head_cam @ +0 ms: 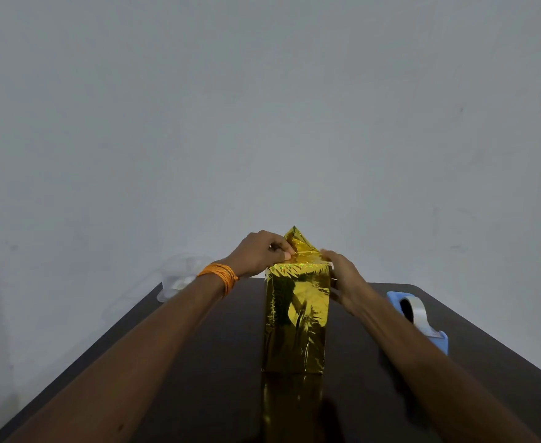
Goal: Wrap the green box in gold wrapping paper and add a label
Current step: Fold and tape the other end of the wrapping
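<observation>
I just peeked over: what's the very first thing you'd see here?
The shiny gold-wrapped box, standing upright in the middle of the dark table. At its top, the left hand pinches the gold paper where a pointed flap sticks up, while the right hand touches the right top edge. A blue tape dispenser sits at the right.

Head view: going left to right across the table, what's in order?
clear plastic bag → left hand → gold-wrapped box → right hand → blue tape dispenser
</observation>
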The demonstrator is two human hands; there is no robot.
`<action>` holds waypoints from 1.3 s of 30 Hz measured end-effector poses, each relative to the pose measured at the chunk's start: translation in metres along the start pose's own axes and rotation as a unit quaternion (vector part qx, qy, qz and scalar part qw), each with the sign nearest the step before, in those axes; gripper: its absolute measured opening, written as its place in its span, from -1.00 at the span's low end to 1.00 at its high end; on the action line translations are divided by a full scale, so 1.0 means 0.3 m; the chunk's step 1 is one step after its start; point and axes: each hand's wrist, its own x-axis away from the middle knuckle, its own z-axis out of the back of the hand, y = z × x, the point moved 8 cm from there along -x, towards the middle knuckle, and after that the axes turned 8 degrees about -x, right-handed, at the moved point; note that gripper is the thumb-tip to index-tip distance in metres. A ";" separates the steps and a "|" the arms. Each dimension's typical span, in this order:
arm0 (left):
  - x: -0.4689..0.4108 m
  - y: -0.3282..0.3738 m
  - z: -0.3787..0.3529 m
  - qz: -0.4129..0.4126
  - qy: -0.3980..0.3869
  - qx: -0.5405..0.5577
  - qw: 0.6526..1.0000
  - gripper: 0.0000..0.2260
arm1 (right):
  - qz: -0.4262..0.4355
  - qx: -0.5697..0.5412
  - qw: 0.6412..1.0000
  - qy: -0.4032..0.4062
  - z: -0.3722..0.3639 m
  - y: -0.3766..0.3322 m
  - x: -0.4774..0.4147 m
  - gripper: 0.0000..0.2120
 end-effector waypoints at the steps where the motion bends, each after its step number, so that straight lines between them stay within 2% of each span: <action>1: 0.012 -0.008 0.004 0.008 0.027 0.014 1.000 -0.84 | -0.005 -0.016 1.000 0.005 0.013 0.012 -0.003 -0.77; 4: 0.053 -0.032 0.016 0.034 0.111 0.100 0.988 -0.85 | -0.024 -0.057 0.998 0.003 0.056 0.030 -0.004 -0.71; 6: 0.075 -0.035 0.021 0.046 0.136 0.150 0.978 -0.81 | -0.021 -0.060 0.998 -0.001 0.090 0.017 0.005 -0.71; 8: 0.087 -0.026 0.044 0.054 0.180 0.104 0.977 -0.81 | -0.002 -0.021 1.000 0.013 0.135 -0.009 0.015 -0.75; 11: 0.113 0.050 0.100 0.051 0.281 -0.044 0.957 -0.84 | 0.049 0.050 0.996 0.064 0.227 -0.062 0.038 -0.87; 13: 0.112 0.142 0.101 0.019 0.303 -0.060 0.951 -0.86 | 0.090 0.112 0.986 0.090 0.292 -0.085 0.057 -0.88; 17: 0.071 0.355 -0.002 -0.067 0.242 0.030 0.968 -0.89 | 0.156 0.219 0.950 0.159 0.414 -0.125 0.127 -0.89; 19: 0.042 0.437 -0.091 -0.082 0.193 0.069 0.975 -0.89 | 0.157 0.269 0.931 0.190 0.479 -0.133 0.152 -0.89; 24: -0.033 0.485 -0.412 -0.018 0.042 0.105 0.993 -0.81 | 0.119 0.367 0.880 0.276 0.677 -0.104 0.209 -0.78; 26: -0.024 0.484 -0.549 0.006 -0.038 0.105 0.994 -0.78 | 0.095 0.358 0.887 0.276 0.723 -0.081 0.230 -0.69; 28: -0.008 0.482 -0.673 0.016 -0.101 0.087 0.991 -0.73 | 0.032 0.320 0.913 0.251 0.752 -0.031 0.233 -0.72; 31: 0.002 0.472 -0.799 0.028 -0.153 0.065 0.986 -0.59 | -0.042 0.233 0.952 0.197 0.750 0.047 0.223 -0.71; 34: -0.005 0.471 -0.843 0.039 -0.136 0.080 0.987 -0.60 | -0.040 0.188 0.964 0.185 0.743 0.063 0.202 -0.78; 39: -0.013 0.462 -0.854 0.033 -0.093 0.104 0.990 -0.68 | -0.033 0.166 0.963 0.208 0.753 0.063 0.176 -0.65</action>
